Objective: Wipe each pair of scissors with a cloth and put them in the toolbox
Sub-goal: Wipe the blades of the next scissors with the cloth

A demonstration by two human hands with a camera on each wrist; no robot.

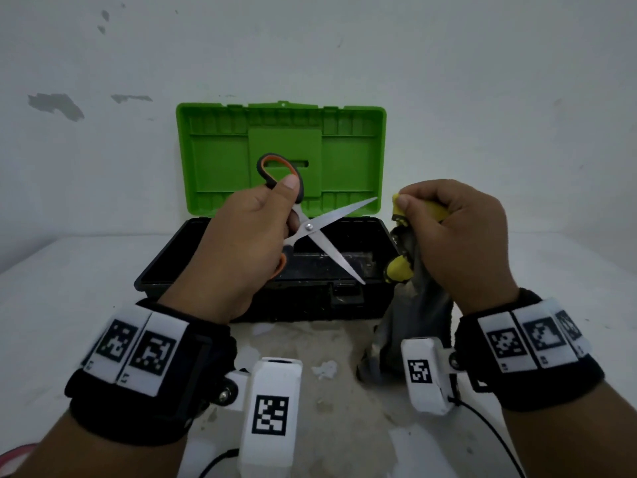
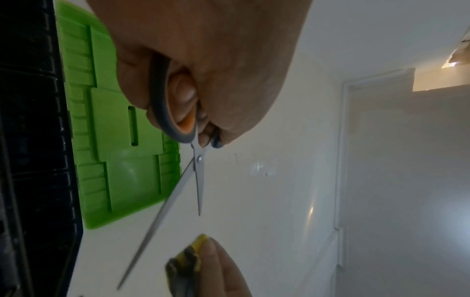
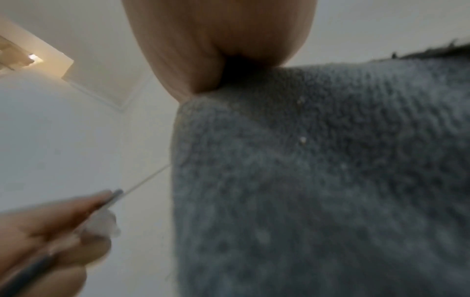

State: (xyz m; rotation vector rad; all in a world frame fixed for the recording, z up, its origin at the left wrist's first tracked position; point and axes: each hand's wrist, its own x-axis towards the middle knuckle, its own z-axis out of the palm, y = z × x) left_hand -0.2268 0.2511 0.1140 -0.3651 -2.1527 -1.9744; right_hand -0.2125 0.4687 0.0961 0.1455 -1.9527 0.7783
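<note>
Nearest the camera, low in the head view, the two wrists carry black bands with white marker tags. Just above them, left of centre, the left hand (image 1: 238, 243) has its fingers and thumb curled through the grey-and-orange handle loops of the scissors (image 1: 312, 228), which it holds in the air with the blades spread into a wide X over the toolbox. At right of centre, the right hand (image 1: 455, 236) is closed on a bunched grey-and-yellow cloth (image 1: 418, 298), whose tail hangs down to the table (image 1: 51, 305). The cloth sits just beside the blade tips, apparently not touching them.

To wipe well, it seems best to keep the blades spread as they are, fold the cloth over one blade near the pivot screw and draw it out to the tip, always away from the cutting edge, then do the other blade. Fingertips should stay behind the cloth.

Beyond the hands, the black toolbox (image 1: 193, 257) stands open at centre frame with its green lid (image 1: 220, 160) raised against the wall; no scissors show in the visible part of it.
</note>
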